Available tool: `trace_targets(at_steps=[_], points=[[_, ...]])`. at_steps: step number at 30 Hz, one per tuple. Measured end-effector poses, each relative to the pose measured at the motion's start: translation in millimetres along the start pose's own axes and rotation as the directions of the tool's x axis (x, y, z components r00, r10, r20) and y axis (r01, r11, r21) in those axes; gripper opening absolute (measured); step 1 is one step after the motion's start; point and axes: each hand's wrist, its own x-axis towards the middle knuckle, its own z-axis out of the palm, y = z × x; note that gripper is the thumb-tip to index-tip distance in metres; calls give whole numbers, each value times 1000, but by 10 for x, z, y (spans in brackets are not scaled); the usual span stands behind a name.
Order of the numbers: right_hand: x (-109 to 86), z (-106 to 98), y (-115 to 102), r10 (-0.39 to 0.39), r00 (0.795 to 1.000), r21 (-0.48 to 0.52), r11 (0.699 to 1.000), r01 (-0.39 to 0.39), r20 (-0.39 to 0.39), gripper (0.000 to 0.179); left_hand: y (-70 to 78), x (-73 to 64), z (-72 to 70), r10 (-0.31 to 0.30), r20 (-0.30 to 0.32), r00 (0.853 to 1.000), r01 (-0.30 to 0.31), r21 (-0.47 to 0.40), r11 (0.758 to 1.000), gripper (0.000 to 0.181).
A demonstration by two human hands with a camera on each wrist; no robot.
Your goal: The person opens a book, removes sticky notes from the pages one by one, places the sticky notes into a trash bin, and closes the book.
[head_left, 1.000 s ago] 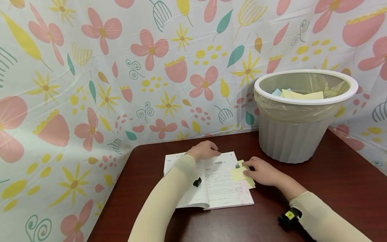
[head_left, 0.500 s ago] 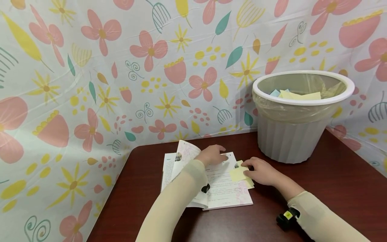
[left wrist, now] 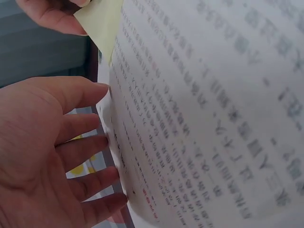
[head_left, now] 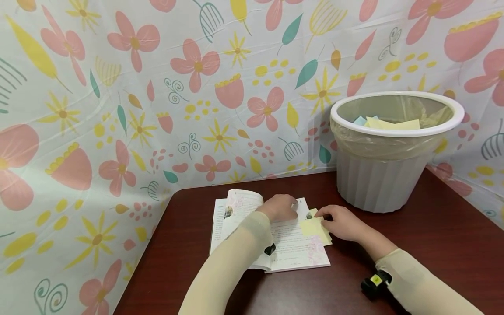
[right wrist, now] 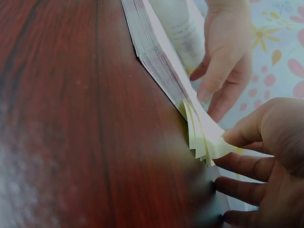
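An open book [head_left: 293,251] of printed pages lies on the table, a page [head_left: 244,201] curling up on its left half. My left hand [head_left: 278,207] is over the top of the right-hand page, its fingers loosely extended; in the left wrist view the fingertips [left wrist: 102,142] meet the paper's edge. Several yellow sticky notes [head_left: 312,228] stick out from the book's right edge. My right hand [head_left: 343,222] is beside them, and in the right wrist view its thumb and index finger pinch a sticky note [right wrist: 221,148]. Below that note hang more yellow slips [right wrist: 194,133].
A grey bin [head_left: 374,179] with a white rim and clear liner stands at the table's back right, with yellow and blue paper inside. The dark reddish table [head_left: 307,293] meets a floral curtain [head_left: 149,109] behind.
My left hand has moved right and slightly down across the book. A page on the left has lifted and then sunk lower. My right hand has hardly moved from the sticky notes.
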Motion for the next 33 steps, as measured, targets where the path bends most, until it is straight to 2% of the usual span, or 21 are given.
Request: trace_targets(at_steps=[7,14,24,33], points=[[10,-9,-6,-25,1000,23,999,26,-7,21,24,27,27,54,28,998,-56,49,997,44],[7,-17,-38,-49,998,32,998,50,-29,22,72,-8,18,136,5,991,-135,156,979,36],[-1,-27,-35,-88,996,79,993,90,-30,21,97,-19,47,141,5,990,-138,251,958,37],[-7,-22,-30,-99,994,113,988,102,-35,21,75,-2,58,156,5,988,-152,254,955,33]])
